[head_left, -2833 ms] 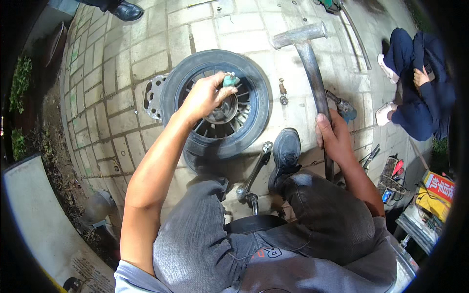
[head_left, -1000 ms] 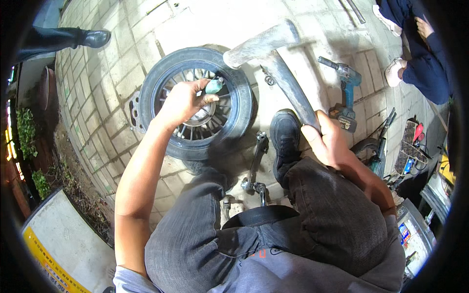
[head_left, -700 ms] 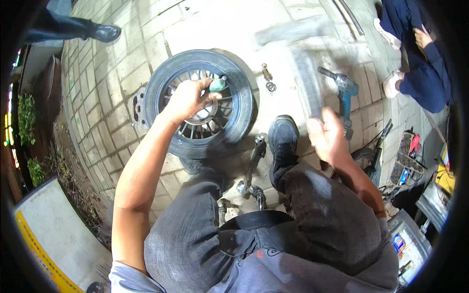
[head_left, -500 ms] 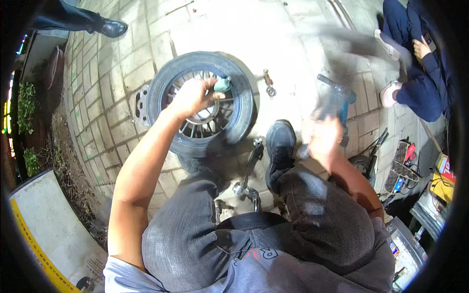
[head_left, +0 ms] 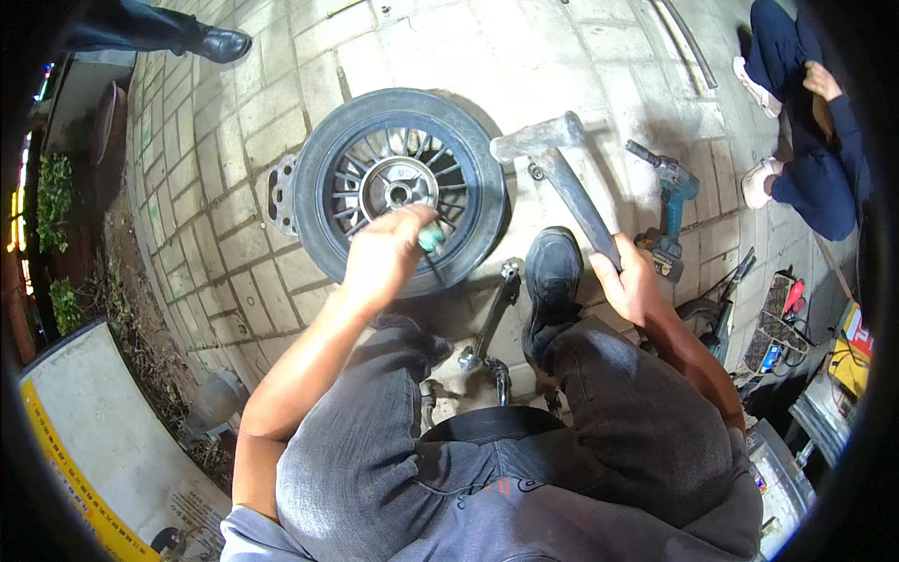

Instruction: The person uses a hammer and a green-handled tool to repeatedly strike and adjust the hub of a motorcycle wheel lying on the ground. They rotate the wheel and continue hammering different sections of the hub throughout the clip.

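Observation:
My right hand (head_left: 633, 286) is closed round the lower end of a hammer's handle. The hammer (head_left: 582, 199) slants up and left, its thick grey head (head_left: 538, 138) just right of the wheel. Over the wheel's near part, my left hand (head_left: 386, 255) pinches a small teal-green piece (head_left: 432, 236) whose kind I cannot make out. That wheel (head_left: 312, 208) lies flat on the paving, with a black tyre, thin spokes and a round metal hub (head_left: 397, 185) facing up. Part of the near rim is hidden by my left hand.
A teal cordless power tool (head_left: 670, 199) lies right of the hammer. A metal crank-like bar (head_left: 492, 314) is between my feet. A perforated metal plate (head_left: 281, 195) sticks out left of the tyre. Someone in dark trousers (head_left: 807, 192) sits at right; another person's shoe (head_left: 223, 44) is far left.
The hammer, a blur at the far right before, has come left and is now plainly seen beside the wheel. My left hand has drawn nearer to me with the teal-green piece, uncovering the hub.

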The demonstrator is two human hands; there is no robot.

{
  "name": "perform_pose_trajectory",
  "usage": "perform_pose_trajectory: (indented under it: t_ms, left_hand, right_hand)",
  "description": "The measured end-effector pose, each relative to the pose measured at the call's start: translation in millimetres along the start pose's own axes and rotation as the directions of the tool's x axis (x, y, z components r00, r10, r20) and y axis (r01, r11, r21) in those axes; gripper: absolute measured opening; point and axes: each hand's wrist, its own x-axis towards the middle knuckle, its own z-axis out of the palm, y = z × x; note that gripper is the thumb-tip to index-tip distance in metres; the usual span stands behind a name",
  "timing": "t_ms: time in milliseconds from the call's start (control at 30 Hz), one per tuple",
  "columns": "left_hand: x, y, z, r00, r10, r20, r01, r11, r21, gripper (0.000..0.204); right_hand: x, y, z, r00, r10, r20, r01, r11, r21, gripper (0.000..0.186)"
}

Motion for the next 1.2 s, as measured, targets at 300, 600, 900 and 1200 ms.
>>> perform_pose_trajectory:
  t_ms: [300, 600, 900, 1200]
  left_hand:
    - [7, 2, 24, 0.994, 0.11, -0.011, -0.108, 0.987, 0.122, 0.041]
    - [15, 3, 30, 0.988, 0.125, -0.093, -0.107, 0.977, 0.182, 0.023]
    - [10, 2, 31, 0.997, 0.046, -0.067, -0.038, 0.993, 0.114, 0.038]
    - [-1, -15, 31, 0.997, -0.066, -0.033, 0.071, 0.976, 0.205, 0.03]
  right_hand:
    - [-33, 22, 9, 0.936, -0.353, -0.001, 0.349, 0.926, -0.145, 0.029]
    - [-36, 55, 21, 0.878, -0.473, 0.08, 0.476, 0.879, -0.028, 0.031]
    - [-24, 31, 25, 0.926, -0.364, -0.102, 0.369, 0.928, 0.045, 0.03]
    - [-14, 23, 30, 0.958, -0.204, 0.199, 0.24, 0.955, -0.175, 0.041]
